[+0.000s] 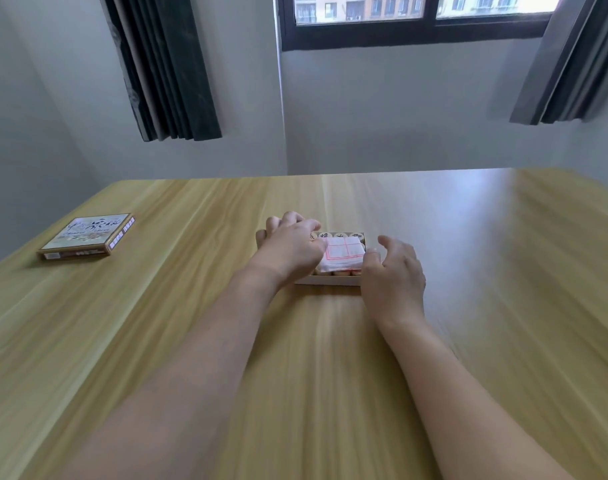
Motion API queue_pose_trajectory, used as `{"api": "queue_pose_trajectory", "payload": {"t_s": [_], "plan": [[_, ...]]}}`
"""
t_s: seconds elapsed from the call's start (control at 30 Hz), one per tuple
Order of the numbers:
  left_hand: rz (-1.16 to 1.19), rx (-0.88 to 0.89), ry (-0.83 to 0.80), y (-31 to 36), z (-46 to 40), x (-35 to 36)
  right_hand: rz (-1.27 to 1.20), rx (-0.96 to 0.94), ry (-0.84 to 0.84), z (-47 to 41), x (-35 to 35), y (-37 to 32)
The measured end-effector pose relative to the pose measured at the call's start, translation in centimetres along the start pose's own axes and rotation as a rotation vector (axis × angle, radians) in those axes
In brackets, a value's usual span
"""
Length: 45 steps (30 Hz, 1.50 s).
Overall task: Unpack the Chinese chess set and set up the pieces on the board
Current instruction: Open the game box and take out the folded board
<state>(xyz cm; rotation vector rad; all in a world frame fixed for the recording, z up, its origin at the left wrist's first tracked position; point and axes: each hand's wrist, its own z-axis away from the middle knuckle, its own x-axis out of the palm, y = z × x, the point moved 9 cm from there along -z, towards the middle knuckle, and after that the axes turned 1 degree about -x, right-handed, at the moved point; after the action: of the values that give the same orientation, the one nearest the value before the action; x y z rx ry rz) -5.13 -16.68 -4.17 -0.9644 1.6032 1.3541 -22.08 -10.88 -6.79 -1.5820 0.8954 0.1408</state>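
Two bare forearms reached up from the bottom of the frame across the wooden desk [469, 237]. At centre, the left hand [290, 249] gripped the left end of the open box [327, 280], fingers curled over it. The right hand [394, 271] pinched the folded paper board [342, 256] lying atop the chess pieces [339, 235]. Further off, at middle left, lay the box lid [88, 235].
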Motion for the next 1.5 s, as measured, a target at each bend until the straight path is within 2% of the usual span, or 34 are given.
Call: {"api": "queue_pose_trajectory", "payload": {"t_s": [0.2,0.37,0.53,0.67,0.77,0.87,1.0,1.1,1.17,1.23,1.37,1.5], "plan": [[-0.008,-0.017,0.005,-0.3,-0.3,1.7,0.013,0.015,-0.018,-0.2,0.5,0.2],[-0.021,0.019,0.087,0.0,-0.2,1.3,0.055,-0.001,-0.034,-0.1,0.6,0.1],[0.055,0.004,0.11,-0.2,-0.2,1.0,0.113,-0.037,-0.049,0.0,0.9,-0.1],[0.122,0.061,0.144,0.3,0.0,0.5,0.131,-0.047,-0.052,0.0,1.0,0.1],[0.291,0.11,0.178,0.7,0.5,-0.2,0.138,-0.038,-0.05,-0.1,0.8,0.2],[0.72,0.154,0.178,1.0,1.2,-1.3,0.11,-0.05,0.003,-0.1,0.0,-0.4],[1.041,0.14,0.176,0.4,2.2,-2.9,0.039,-0.135,0.104,0.3,-0.9,-2.6],[1.141,0.084,0.255,-1.5,3.3,-3.7,-0.105,-0.194,0.14,1.3,-1.4,-4.5],[1.109,0.056,0.351,-3.2,4.3,-4.5,-0.234,-0.211,0.125,2.3,-1.0,-5.7],[1.087,0.026,0.38,-4.9,5.1,-5.0,-0.279,-0.213,0.107,3.6,0.1,-6.9],[1.12,-0.054,0.365,-9.9,6.9,-6.1,-0.362,-0.207,0.034,6.1,4.0,-9.6],[1.096,-0.172,0.481,-17.3,9.5,-8.3,-0.439,-0.132,-0.072,8.6,9.5,-12.5]]}}
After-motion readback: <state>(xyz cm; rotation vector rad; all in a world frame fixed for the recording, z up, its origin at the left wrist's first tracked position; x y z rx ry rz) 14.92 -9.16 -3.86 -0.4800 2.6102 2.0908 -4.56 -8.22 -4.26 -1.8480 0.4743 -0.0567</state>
